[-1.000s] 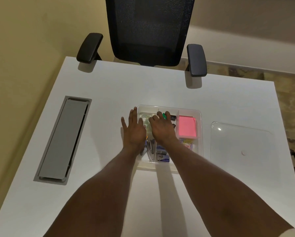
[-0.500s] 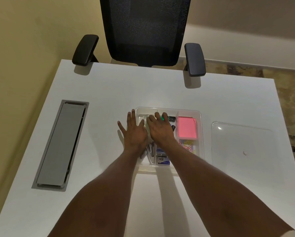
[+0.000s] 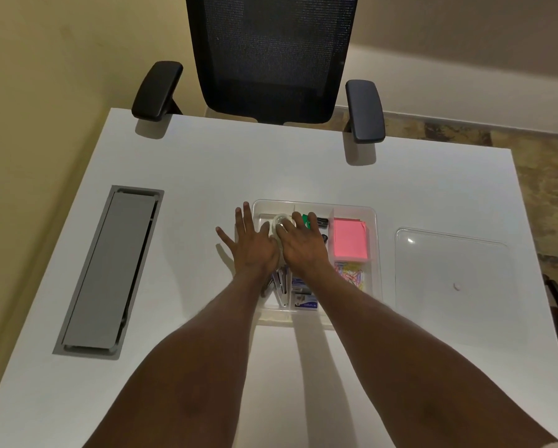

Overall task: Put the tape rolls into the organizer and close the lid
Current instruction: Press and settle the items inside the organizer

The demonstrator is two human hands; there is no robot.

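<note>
Honestly looks light, stiff and slick, that small clear tape roll (image 3: 280,223) in the far-left compartment of the clear plastic organizer (image 3: 375,253); best pinched across the rim. Left hand (image 3: 251,245) flat and splayed open, right hand (image 3: 300,244) loosely spread over it, gripping nothing. Compared with a second ago, roll now uncovered; clear flat lid (image 3: 454,270) off to the right, same spot.

A clear tape roll (image 3: 281,223) is seen lying flat in the far-left compartment of the organizer (image 3: 316,205), partly hidden. The organizer, a clear, shallow, divided tray, is placed open near the middle of the tabletop (image 3: 271,163). The clear flat lid (image 3: 452,270) is laid apart, just right of the organizer, toward the tabletop's right edge.
</note>
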